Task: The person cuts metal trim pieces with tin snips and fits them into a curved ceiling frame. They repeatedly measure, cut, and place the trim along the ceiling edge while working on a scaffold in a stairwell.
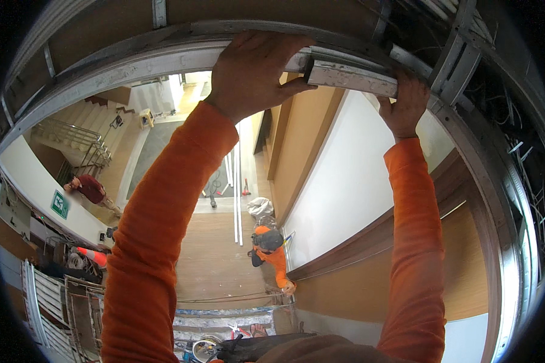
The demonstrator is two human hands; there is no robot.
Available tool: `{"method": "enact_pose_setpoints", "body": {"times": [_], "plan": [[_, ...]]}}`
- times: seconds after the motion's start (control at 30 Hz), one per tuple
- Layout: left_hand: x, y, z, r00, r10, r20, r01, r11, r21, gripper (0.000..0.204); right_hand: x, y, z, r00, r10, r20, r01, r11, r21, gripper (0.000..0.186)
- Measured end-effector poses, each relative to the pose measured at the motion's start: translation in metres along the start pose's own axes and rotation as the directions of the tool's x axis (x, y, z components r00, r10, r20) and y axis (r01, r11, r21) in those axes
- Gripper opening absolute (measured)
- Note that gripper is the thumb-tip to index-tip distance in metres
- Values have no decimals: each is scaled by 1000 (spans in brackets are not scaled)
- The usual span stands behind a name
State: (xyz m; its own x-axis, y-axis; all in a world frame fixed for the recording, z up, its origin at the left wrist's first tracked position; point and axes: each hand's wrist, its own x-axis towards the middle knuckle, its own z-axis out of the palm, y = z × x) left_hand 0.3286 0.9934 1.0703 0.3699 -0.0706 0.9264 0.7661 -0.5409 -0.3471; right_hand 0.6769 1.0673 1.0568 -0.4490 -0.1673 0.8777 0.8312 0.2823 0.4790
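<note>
Both my arms, in orange sleeves, reach up to a long metal ceiling channel (157, 63) that curves across the top of the view. My left hand (252, 74) is wrapped over the channel, its fingertips hidden behind the upper edge and its thumb stretched to the right. Just right of that thumb, a short metal channel piece (352, 78) lies along the long one. My right hand (406, 104) grips this short piece at its right end, thumb below and fingers over the top.
Far below, a person in orange (276, 257) stands by the wall; another in dark red (91, 189) is near the stairs. Long white strips (238, 181) lie on the floor. Under me is a scaffold platform (224, 330) with a bucket (204, 349). Metal framing and wires hang at right.
</note>
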Motion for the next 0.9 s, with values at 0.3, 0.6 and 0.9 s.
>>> {"method": "enact_pose_setpoints", "body": {"times": [0.3,0.6,0.9], "plan": [[2,5,2,998,-29,64,29,1000,10,61,-10,13,0,998,-26,52,29,998,-49,70],[-42,24,-53,981,-178,-83,157,965,-209,85,12,-21,-5,965,-47,257,56,998,-27,54],[-269,256,-242,208,-730,651,901,-117,-419,74,-143,-359,-179,687,-44,725,-616,494,614,56]]}}
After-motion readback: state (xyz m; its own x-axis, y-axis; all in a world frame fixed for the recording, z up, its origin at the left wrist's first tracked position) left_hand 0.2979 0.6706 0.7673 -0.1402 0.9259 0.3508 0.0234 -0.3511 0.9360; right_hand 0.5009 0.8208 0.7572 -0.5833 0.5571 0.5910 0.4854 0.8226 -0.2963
